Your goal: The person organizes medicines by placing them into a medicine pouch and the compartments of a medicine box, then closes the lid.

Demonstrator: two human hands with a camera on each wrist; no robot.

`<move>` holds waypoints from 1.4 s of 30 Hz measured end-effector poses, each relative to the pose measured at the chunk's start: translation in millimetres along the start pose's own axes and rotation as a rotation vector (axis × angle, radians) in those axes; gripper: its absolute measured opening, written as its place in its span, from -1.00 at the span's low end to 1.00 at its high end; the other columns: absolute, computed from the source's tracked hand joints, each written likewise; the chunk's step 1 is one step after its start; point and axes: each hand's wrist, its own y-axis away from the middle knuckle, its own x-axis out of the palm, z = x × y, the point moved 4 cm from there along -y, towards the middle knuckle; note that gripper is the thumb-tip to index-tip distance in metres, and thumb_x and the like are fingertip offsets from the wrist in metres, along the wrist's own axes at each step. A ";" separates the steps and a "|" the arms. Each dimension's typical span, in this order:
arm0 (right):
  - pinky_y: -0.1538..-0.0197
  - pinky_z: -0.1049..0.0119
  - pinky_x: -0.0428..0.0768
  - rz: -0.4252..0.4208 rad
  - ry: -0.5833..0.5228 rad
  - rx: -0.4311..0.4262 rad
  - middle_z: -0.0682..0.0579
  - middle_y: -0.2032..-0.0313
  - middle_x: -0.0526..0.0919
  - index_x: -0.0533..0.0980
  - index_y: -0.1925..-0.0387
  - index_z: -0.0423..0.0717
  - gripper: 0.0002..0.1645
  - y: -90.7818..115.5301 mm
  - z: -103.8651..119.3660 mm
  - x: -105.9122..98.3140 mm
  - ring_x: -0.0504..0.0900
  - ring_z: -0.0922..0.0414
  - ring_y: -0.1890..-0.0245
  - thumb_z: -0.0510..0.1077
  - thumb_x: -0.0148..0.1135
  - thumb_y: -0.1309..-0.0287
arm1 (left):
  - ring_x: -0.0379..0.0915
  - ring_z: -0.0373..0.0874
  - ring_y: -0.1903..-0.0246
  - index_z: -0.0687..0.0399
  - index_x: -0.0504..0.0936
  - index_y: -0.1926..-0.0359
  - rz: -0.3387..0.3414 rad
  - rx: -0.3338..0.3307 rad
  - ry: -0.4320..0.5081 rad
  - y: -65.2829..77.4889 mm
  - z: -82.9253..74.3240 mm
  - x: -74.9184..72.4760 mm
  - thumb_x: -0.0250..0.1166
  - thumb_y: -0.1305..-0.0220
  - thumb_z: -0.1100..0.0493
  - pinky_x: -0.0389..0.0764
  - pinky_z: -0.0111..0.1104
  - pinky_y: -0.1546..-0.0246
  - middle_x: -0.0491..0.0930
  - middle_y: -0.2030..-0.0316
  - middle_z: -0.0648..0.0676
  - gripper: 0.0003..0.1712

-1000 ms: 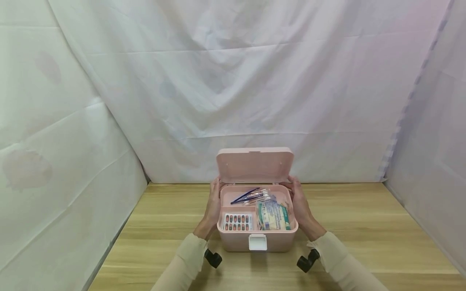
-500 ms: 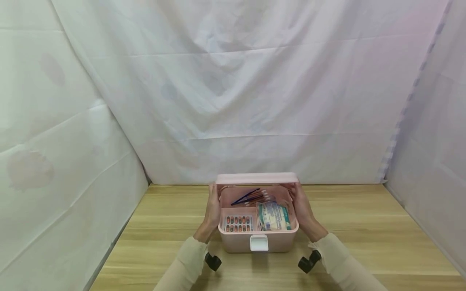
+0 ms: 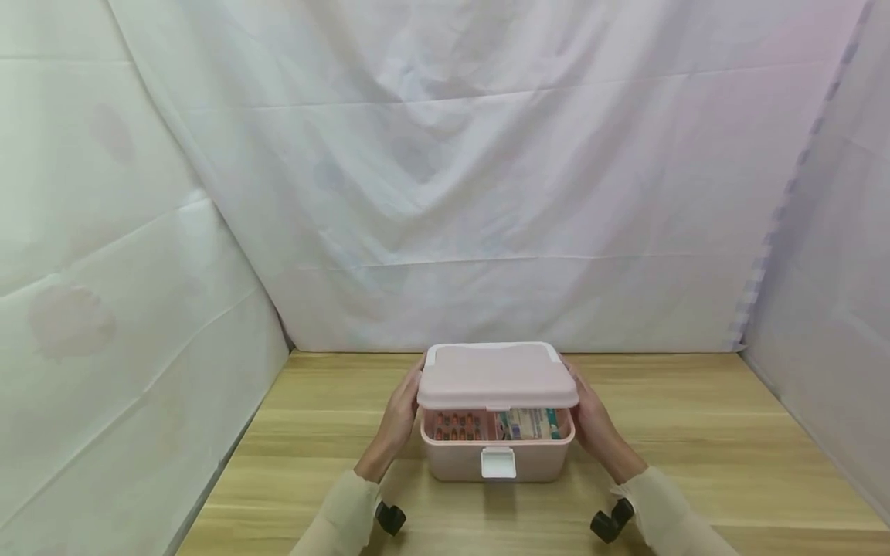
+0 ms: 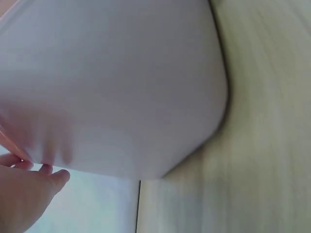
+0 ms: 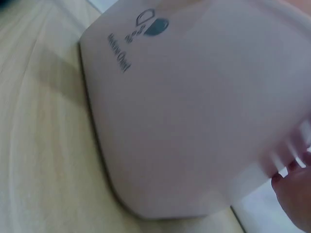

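Observation:
A pale pink medicine box [image 3: 459, 462] stands on the table, its lid [image 3: 497, 378] tilted partway down over it. Through the front gap show a blister pack of red and dark capsules [image 3: 457, 427] and a white and green packet [image 3: 530, 424]. My left hand [image 3: 399, 413] holds the lid's left side, fingers reaching to the back; in the left wrist view the fingertips [image 4: 46, 169] touch the box's back edge. My right hand [image 3: 591, 417] holds the opposite side the same way, its fingertips partly hidden. A white latch [image 3: 498, 462] hangs unfastened in front.
The wooden table [image 3: 313, 432] spreads around the box. White cloth [image 3: 487, 170] hangs behind it and on both sides. A black wrist mount [image 3: 391, 517] sits under the left sleeve, another black mount [image 3: 612, 520] under the right. Printed lettering [image 5: 119, 52] marks the box's right side.
The lid has swung forward and down from upright, now covering the rear compartment with its swabs and blue stick. Both hands have moved slightly forward along the sides with it.

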 end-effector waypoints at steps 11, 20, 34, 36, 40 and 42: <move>-0.29 0.71 0.08 0.126 0.024 -0.002 -0.10 -0.54 -0.52 -0.40 -0.56 -0.08 -0.32 6.9 -15.1 -6.2 -0.10 0.64 -0.39 0.01 -0.55 -0.60 | -0.23 -0.04 -0.54 -0.07 -0.06 -0.58 0.055 0.012 -0.184 9.3 5.5 -0.6 -0.33 -0.63 -0.06 -0.17 0.00 -0.49 -0.06 -0.55 -0.02 -0.39; -0.28 0.72 0.07 0.130 0.028 0.015 -0.01 -0.56 -0.49 -0.35 -0.57 -0.04 -0.32 7.5 -18.7 -9.3 -0.27 0.49 -0.48 -0.02 -0.46 -0.60 | -0.30 -0.04 -0.55 -0.06 -0.05 -0.57 0.032 0.009 -0.208 11.4 4.6 1.4 -0.30 -0.62 -0.02 -0.23 -0.06 -0.50 -0.09 -0.55 -0.04 -0.41; -0.32 -0.02 0.34 -0.062 0.888 -0.292 -0.15 -0.33 0.40 0.46 -0.30 -0.11 -0.46 4.2 55.3 15.1 0.31 -0.13 -0.36 -0.23 0.25 -0.29 | -0.05 0.15 -0.49 0.13 0.26 -0.47 -0.004 0.107 -0.542 -2.6 -28.9 4.8 0.11 -0.41 0.12 0.02 0.19 -0.41 0.11 -0.50 0.14 -0.35; -0.25 -0.15 0.37 -0.017 1.004 -0.427 -0.17 -0.26 0.47 0.52 -0.21 -0.16 -0.47 4.8 65.3 34.0 0.40 -0.18 -0.28 -0.26 0.33 -0.18 | 0.00 0.17 -0.47 0.19 0.36 -0.40 0.012 0.168 -0.619 -4.9 -38.4 9.5 0.18 -0.35 0.16 0.06 0.18 -0.40 0.19 -0.47 0.16 -0.38; -0.22 -0.08 0.41 0.128 1.171 -0.685 -0.23 -0.18 0.52 0.56 -0.12 -0.22 -0.54 11.5 72.6 71.2 0.47 -0.17 -0.19 -0.11 0.30 -0.22 | 0.04 0.21 -0.46 0.24 0.48 -0.31 0.083 0.277 -0.757 -6.2 -52.1 22.3 0.20 -0.32 0.18 0.09 0.19 -0.39 0.28 -0.41 0.23 -0.45; -0.20 -0.06 0.43 0.188 1.220 -0.780 -0.23 -0.16 0.54 0.57 -0.10 -0.21 -0.54 16.2 72.0 85.7 0.49 -0.15 -0.17 0.01 0.22 -0.32 | 0.04 0.20 -0.46 0.22 0.49 -0.30 0.132 0.307 -0.818 -6.2 -55.5 29.1 0.18 -0.33 0.14 0.07 0.17 -0.40 0.31 -0.40 0.23 -0.46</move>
